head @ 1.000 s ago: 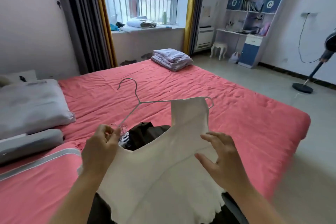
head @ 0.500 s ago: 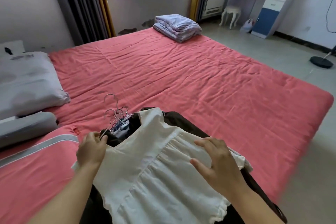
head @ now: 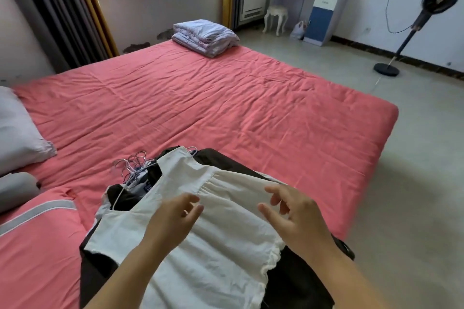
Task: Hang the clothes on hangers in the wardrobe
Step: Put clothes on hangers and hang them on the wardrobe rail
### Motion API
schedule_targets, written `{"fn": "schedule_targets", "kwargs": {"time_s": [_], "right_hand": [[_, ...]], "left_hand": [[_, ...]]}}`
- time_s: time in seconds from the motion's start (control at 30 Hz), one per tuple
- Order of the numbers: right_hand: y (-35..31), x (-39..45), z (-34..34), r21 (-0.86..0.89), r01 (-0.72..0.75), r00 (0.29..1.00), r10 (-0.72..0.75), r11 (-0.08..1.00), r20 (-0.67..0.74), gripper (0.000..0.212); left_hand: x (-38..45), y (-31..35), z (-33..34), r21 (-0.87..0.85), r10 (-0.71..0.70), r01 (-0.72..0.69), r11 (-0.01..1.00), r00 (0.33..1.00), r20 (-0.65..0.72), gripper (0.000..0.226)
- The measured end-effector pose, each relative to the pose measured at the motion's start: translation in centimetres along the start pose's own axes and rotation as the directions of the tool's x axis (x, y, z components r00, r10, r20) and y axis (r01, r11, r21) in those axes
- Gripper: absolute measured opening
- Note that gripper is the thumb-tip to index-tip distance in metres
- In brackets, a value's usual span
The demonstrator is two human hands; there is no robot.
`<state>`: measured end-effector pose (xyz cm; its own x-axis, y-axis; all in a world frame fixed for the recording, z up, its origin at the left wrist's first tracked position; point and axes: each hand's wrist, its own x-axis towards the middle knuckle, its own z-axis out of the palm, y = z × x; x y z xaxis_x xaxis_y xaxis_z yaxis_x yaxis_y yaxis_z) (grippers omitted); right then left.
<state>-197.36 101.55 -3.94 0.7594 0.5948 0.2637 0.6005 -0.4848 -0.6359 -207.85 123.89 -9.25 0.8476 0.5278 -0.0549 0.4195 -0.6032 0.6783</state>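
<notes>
Neither grip holds anything right now: my left hand (head: 175, 218) and my right hand (head: 293, 218) both hover with loosened fingers just above the white sleeveless cotton top (head: 200, 241), which lies spread face-up on the near edge of the coral-red quilted bed (head: 226, 98). Between and beneath my hands the top looks already threaded on a thin wire hanger (head: 117, 195); I can see its wire at the armhole beyond my left hand and another bit of wire at the far strap. Under the top sits a pile of dark brown garments (head: 296, 281), and just beyond my left hand a bundle of metal hanger hooks (head: 133, 165) sticks out of it, so I judge several pieces are on hangers already. Whether any clothes remain unhung I cannot tell. No wardrobe is in sight, so the carrying and hanging is, as I read it, all still ahead; only the hanger-loading stage seems well along.
</notes>
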Motion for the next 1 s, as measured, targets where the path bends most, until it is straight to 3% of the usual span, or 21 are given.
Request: {"fn": "schedule_targets", "kwargs": {"time_s": [0.2,0.3,0.43,0.53,0.67,0.9,1.0], "right_hand": [[0.8,-9.0,-7.1,-0.052,-0.119,0.983,0.110,0.992,-0.149,0.025],[0.8,-15.4,-10.2,-0.061,-0.215,0.954,0.197,0.975,-0.225,0.025],[-0.2,-26.5,-13.9,-0.048,-0.376,0.874,0.337,0.925,-0.350,0.036],[-1.4,-35.0,-16.0,0.014,-0.511,0.761,0.460,0.859,-0.458,0.040],[-3.4,-45.9,-18.0,0.063,-0.658,0.541,0.529,0.751,-0.654,0.039],[-9.0,-60.6,-23.0,0.151,-0.836,0.124,0.449,0.528,-0.885,0.025],[-11.8,-65.6,-25.0,0.182,-0.888,-0.011,0.375,0.422,-0.927,0.025]], "left_hand": [[-6.1,10.1,3.2,0.030,0.314,-0.321,0.946,0.938,0.144,0.022],[-10.0,14.5,5.2,0.066,0.462,-0.483,0.873,0.863,0.205,0.018],[-17.1,18.7,8.6,-0.042,0.597,-0.623,0.781,0.726,0.341,0.025],[-23.4,21.5,10.6,-0.097,0.665,-0.703,0.705,0.608,0.434,0.025],[-32.2,26.0,13.7,-0.254,0.742,-0.773,0.581,0.373,0.558,0.021],[-46.3,33.9,18.2,-0.515,0.854,-0.826,0.229,-0.084,0.514,0.024],[-51.8,37.6,19.6,-0.585,0.836,-0.806,0.086,-0.261,0.483,0.026]]}}
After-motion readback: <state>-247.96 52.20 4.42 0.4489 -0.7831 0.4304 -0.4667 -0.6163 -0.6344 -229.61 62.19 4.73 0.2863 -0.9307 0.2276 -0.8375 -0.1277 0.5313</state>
